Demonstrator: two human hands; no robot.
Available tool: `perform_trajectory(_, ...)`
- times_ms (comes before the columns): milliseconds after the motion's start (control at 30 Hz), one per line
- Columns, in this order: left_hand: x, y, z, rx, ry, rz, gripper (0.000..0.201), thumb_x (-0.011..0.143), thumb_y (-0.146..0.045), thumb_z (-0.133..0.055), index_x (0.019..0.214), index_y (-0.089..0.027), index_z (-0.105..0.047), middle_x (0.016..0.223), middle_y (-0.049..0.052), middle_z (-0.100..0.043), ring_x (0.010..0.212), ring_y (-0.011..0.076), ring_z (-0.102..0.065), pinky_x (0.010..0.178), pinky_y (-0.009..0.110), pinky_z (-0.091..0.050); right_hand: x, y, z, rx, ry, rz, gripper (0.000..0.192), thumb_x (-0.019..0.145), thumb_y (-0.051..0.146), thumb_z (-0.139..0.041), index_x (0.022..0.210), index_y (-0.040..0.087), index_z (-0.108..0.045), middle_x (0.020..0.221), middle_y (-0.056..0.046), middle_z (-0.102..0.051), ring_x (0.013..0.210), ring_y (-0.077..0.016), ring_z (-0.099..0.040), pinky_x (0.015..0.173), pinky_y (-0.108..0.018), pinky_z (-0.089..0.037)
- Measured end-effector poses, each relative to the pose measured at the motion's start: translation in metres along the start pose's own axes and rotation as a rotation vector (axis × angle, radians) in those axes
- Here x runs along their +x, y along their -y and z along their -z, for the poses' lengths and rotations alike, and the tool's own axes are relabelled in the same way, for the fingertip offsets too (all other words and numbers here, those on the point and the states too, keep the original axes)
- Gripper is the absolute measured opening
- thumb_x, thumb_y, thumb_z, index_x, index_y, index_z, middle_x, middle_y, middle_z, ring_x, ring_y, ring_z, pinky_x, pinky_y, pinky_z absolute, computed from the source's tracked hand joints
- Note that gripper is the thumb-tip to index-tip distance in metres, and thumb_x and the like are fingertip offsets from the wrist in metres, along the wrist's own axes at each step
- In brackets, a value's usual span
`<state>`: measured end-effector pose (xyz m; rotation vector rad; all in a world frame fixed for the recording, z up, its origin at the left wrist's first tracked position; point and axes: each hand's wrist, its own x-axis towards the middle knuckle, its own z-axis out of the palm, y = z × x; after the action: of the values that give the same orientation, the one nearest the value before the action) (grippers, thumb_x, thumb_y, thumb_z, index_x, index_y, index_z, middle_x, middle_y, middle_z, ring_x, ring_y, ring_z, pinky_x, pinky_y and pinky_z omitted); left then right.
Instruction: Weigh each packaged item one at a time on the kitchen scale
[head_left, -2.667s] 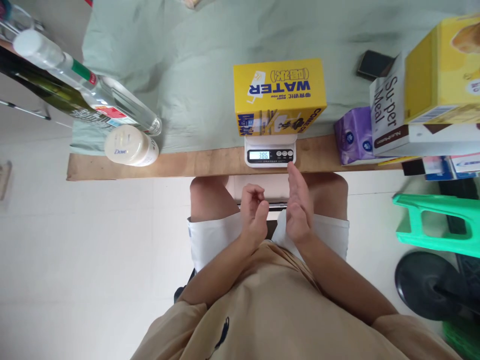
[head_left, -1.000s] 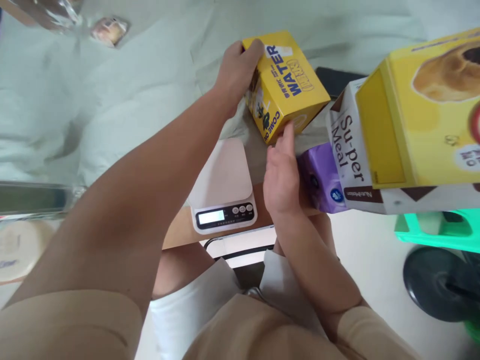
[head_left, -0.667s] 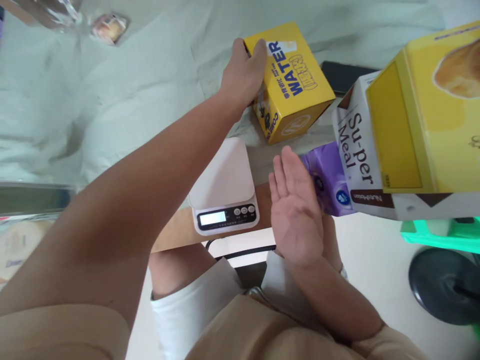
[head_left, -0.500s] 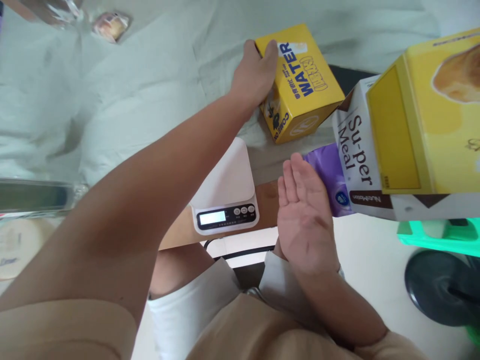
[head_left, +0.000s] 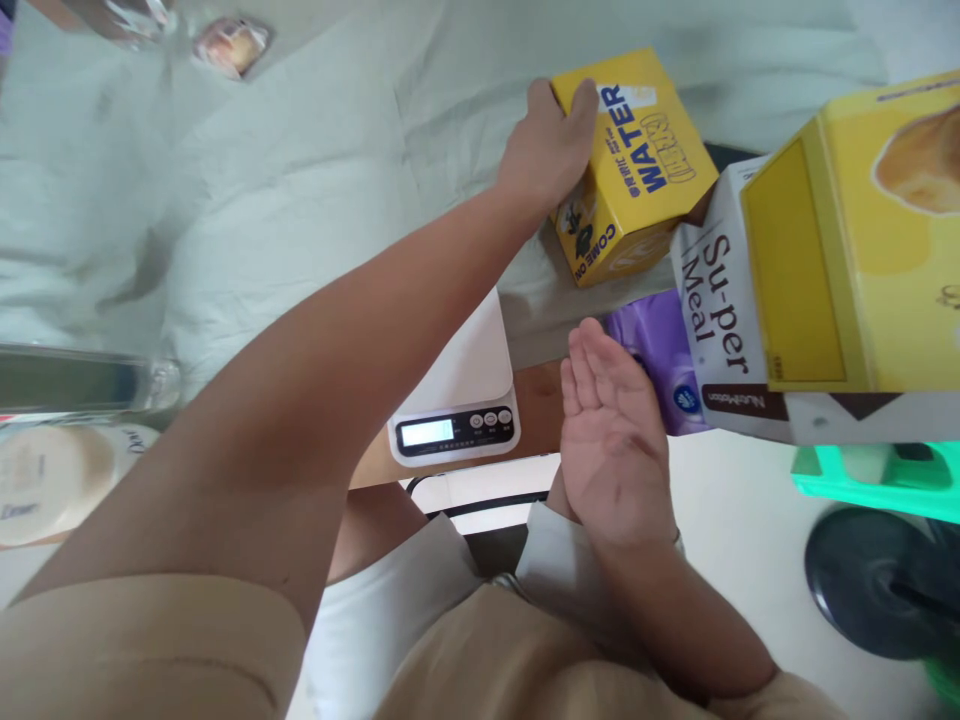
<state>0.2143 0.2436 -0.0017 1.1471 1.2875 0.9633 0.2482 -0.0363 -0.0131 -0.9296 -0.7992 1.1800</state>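
The left hand (head_left: 551,150) grips the near left corner of the yellow WATER box (head_left: 637,160), fingers curled over its top edge, and the box sits tilted on the pale green cloth (head_left: 300,180), close against the white Su-per Meal carton (head_left: 720,330). The right hand (head_left: 615,440) is open, palm up and holding nothing, just beside the purple pack (head_left: 660,350). The white scale (head_left: 457,400) stands bare between the two arms at the table's edge.

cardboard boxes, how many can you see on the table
3: the yellow WATER cardboard box under the left hand, the white Su-per Meal box at right, a big yellow box atop it. More may hide behind.
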Motion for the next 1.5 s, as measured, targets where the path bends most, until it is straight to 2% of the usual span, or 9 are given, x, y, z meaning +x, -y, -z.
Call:
perform_trajectory(167, -0.017, -0.016, 0.005, 0.154, -0.074, 0.0, 0.022, 0.112, -0.037, -0.049, 0.097, -0.021, -0.044, 0.124, 0.012, -0.064, 0.134, 0.0285, -0.061, 0.124, 0.05, -0.04, -0.001, 0.0, 0.004, -0.011, -0.015, 0.027, 0.042, 0.098, 0.041, -0.059, 0.14, 0.039, -0.067, 0.162, 0.005, -0.059, 0.157, -0.0165, -0.051, 0.14, -0.045, -0.035)
perform_trajectory(300, -0.065, -0.025, 0.039, 0.13, -0.112, -0.091, 0.021, 0.113, -0.031, -0.04, 0.101, -0.018, -0.051, 0.124, 0.006, -0.061, 0.135, 0.0221, -0.057, 0.128, 0.045, -0.037, -0.008, 0.006, 0.009, -0.033, 0.016, 0.012, 0.043, 0.101, 0.035, -0.054, 0.141, 0.04, -0.067, 0.163, 0.008, -0.057, 0.159, -0.0131, -0.048, 0.141, -0.041, -0.033)
perform_trajectory(500, -0.22, 0.004, 0.147, 0.039, -0.218, -0.32, 0.028, 0.102, -0.053, -0.054, 0.118, -0.033, -0.066, 0.139, 0.002, -0.067, 0.145, 0.0248, -0.058, 0.127, 0.042, -0.044, -0.032, 0.009, -0.006, -0.078, 0.018, -0.044, 0.044, 0.094, 0.032, -0.063, 0.137, 0.035, -0.069, 0.16, 0.002, -0.061, 0.159, -0.0204, -0.049, 0.143, -0.05, -0.029)
perform_trajectory(600, -0.299, 0.028, 0.203, -0.001, -0.451, -0.301, 0.043, 0.093, -0.069, -0.06, 0.112, -0.031, -0.069, 0.129, 0.006, -0.071, 0.136, 0.0286, -0.064, 0.118, 0.043, -0.053, -0.049, 0.004, -0.029, -0.085, 0.088, -0.127, 0.041, 0.094, 0.032, -0.065, 0.134, 0.036, -0.071, 0.16, 0.001, -0.061, 0.161, -0.0214, -0.046, 0.144, -0.052, -0.026)
perform_trajectory(733, -0.362, 0.058, 0.271, 0.006, -0.779, -0.206, 0.03, 0.095, -0.054, -0.052, 0.102, -0.028, -0.066, 0.119, 0.005, -0.071, 0.125, 0.0225, -0.067, 0.114, 0.038, -0.052, -0.072, -0.015, -0.072, -0.103, 0.213, -0.187, 0.043, 0.095, 0.041, -0.068, 0.137, 0.034, -0.068, 0.162, -0.002, -0.059, 0.163, -0.0245, -0.044, 0.144, -0.057, -0.024)
perform_trajectory(867, -0.382, 0.087, 0.325, -0.044, -1.05, -0.147, 0.024, 0.093, -0.043, -0.047, 0.102, -0.026, -0.062, 0.121, 0.005, -0.067, 0.132, 0.0204, -0.062, 0.124, 0.039, -0.042, -0.089, -0.046, -0.123, -0.19, 0.417, -0.296, 0.051, 0.095, 0.048, -0.068, 0.144, 0.033, -0.064, 0.165, -0.004, -0.056, 0.164, -0.0257, -0.043, 0.144, -0.058, -0.024)
perform_trajectory(1033, -0.38, 0.115, 0.364, -0.096, -1.12, -0.17, 0.036, 0.092, -0.046, -0.05, 0.122, -0.028, -0.059, 0.148, 0.006, -0.058, 0.154, 0.0208, -0.045, 0.134, 0.038, -0.032, -0.091, -0.086, -0.199, -0.343, 0.637, -0.427, 0.061, 0.095, 0.042, -0.062, 0.154, 0.029, -0.056, 0.171, -0.003, -0.048, 0.167, -0.0273, -0.036, 0.144, -0.059, -0.022)
perform_trajectory(1233, -0.372, 0.138, 0.391, -0.171, -0.956, -0.092, 0.056, 0.089, -0.073, -0.053, 0.125, -0.031, -0.057, 0.148, 0.008, -0.059, 0.147, 0.0265, -0.056, 0.121, 0.039, -0.049, -0.078, -0.137, -0.264, -0.354, 0.659, -0.463, 0.076, 0.087, 0.036, -0.071, 0.159, 0.029, -0.048, 0.171, -0.003, -0.048, 0.167, -0.0297, -0.036, 0.143, -0.058, -0.025)
perform_trajectory(1500, -0.381, 0.13, 0.377, -0.277, -0.757, -0.091, 0.071, 0.077, -0.085, -0.064, 0.128, -0.036, -0.059, 0.145, 0.007, -0.064, 0.133, 0.0309, -0.065, 0.097, 0.038, -0.061, -0.082, -0.159, -0.275, -0.225, 0.697, -0.369, 0.077, 0.087, 0.033, -0.068, 0.16, 0.032, -0.044, 0.167, 0.002, -0.053, 0.161, -0.0226, -0.045, 0.141, -0.049, -0.037)
